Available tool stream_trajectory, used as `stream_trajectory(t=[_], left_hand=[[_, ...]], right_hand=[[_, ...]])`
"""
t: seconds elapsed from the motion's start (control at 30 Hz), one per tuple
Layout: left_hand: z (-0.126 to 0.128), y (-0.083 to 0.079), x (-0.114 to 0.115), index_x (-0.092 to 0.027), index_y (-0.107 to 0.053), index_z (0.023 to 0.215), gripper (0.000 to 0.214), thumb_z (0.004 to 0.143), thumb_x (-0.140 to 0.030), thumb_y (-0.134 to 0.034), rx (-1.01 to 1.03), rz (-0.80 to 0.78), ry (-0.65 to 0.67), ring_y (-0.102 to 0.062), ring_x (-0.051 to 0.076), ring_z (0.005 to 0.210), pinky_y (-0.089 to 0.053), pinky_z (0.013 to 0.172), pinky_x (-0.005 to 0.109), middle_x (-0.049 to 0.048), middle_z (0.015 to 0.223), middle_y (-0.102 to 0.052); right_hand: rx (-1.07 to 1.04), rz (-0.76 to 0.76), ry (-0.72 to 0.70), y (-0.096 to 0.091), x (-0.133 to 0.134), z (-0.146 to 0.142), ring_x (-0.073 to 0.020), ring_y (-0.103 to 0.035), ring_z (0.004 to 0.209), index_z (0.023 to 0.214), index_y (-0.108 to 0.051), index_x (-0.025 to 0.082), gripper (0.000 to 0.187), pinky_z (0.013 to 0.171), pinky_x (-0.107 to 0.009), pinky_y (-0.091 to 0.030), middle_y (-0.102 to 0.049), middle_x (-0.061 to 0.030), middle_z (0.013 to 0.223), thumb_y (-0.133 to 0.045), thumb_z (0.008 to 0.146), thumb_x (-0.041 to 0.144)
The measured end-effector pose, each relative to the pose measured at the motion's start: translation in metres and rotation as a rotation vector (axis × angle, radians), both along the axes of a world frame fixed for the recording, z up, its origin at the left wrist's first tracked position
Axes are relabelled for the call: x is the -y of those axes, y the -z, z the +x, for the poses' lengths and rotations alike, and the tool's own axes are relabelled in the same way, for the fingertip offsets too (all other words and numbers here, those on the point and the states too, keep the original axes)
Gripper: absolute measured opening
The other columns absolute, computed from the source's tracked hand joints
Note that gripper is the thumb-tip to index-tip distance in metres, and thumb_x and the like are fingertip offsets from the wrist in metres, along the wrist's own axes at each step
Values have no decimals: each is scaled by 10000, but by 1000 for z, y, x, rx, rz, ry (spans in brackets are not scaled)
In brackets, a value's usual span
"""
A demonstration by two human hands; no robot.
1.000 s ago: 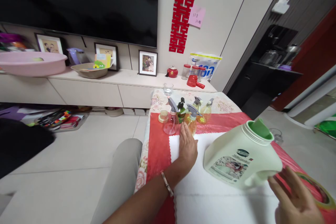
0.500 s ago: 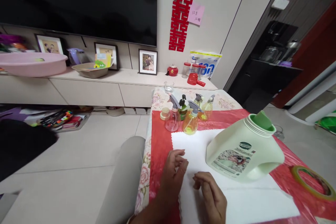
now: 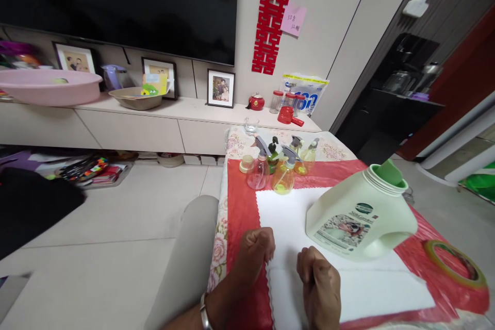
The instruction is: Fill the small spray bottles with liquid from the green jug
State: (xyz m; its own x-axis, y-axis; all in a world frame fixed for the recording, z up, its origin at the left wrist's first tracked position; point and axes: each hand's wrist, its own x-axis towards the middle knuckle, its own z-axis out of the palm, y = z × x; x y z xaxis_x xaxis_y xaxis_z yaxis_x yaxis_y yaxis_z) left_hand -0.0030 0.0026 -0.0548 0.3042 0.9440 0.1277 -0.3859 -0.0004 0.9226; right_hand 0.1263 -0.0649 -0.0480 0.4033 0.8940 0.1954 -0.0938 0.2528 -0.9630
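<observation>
Both fists hover over the white cloth (image 3: 284, 216) near its left front part. My left hand (image 3: 255, 250) is closed, with nothing showing in it and a bracelet at the wrist. Apart from it, my right hand (image 3: 320, 283) is curled into a fist too, with nothing seen inside. Nearest to the right hand stands a pale green detergent jug (image 3: 359, 221), upright, uncapped, with a green spout in its mouth. Beyond the cloth are a pink spray bottle (image 3: 258, 172), a yellow spray bottle (image 3: 283, 179), a dark green pump bottle (image 3: 273, 160) and other bottles.
A roll of tape (image 3: 456, 263) lies on the red cover (image 3: 243, 206) at the right. A cream cap (image 3: 246, 164) sits beside the bottles, and a glass cup (image 3: 251, 125) behind them. Along the wall runs a low cabinet (image 3: 139, 128) carrying picture frames, a pink basin (image 3: 50, 87) and jars.
Both hands have gone from loosely curled fingers to tight fists and sit slightly farther apart. The view has shifted a little; the jug and bottles stay in place.
</observation>
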Motion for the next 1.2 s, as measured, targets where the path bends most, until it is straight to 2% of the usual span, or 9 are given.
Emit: stream_trajectory(t=[0.13, 0.27, 0.4, 0.63, 0.93, 1.2], left_hand=[[-2, -4, 4, -216, -365, 521, 686, 832, -826, -418, -219, -81, 4, -291, 94, 508, -238, 520, 269, -53, 515, -335], [0, -12, 4, -238, -330, 546, 703, 786, -899, -307, -444, -166, -65, -265, 102, 507, -204, 513, 289, -62, 520, -282], [4, -13, 3, -254, -262, 539, 713, 744, -937, -234, -555, -167, -93, -249, 111, 516, -197, 520, 305, -60, 527, -240], [7, -11, 5, -255, -237, 555, 718, 726, -952, -204, -566, -149, -108, -256, 116, 529, -206, 526, 305, -57, 535, -243], [8, -13, 6, -259, -265, 542, 707, 736, -939, -244, -530, -159, -144, -242, 114, 523, -218, 521, 310, -59, 533, -248], [8, -17, 8, -258, -278, 541, 712, 733, -942, -234, -525, -170, -114, -263, 113, 514, -218, 512, 305, -57, 520, -268]], right_hand=[[-16, -91, 36, 16, -5, -2, -100, -321, 549, 564, -304, 194, 666, 518, -258, -287, -274, 20, 579, -514, 899, 730], [-36, -237, 74, 36, -10, -3, -88, -259, 528, 608, -289, 206, 622, 483, -251, -218, -243, 40, 580, -526, 913, 693], [-33, -319, 90, 46, -12, -2, -90, -259, 544, 630, -286, 210, 618, 492, -251, -207, -249, 41, 593, -519, 902, 714], [3, -373, 100, 46, -11, -2, -94, -269, 568, 633, -288, 209, 630, 508, -254, -220, -265, 32, 607, -495, 888, 746], [38, -402, 97, 41, -10, -3, -98, -280, 575, 636, -302, 204, 642, 522, -261, -228, -280, 26, 611, -470, 885, 771], [68, -415, 89, 37, -10, -4, -99, -273, 579, 635, -299, 204, 655, 526, -264, -221, -265, 25, 616, -456, 879, 792]])
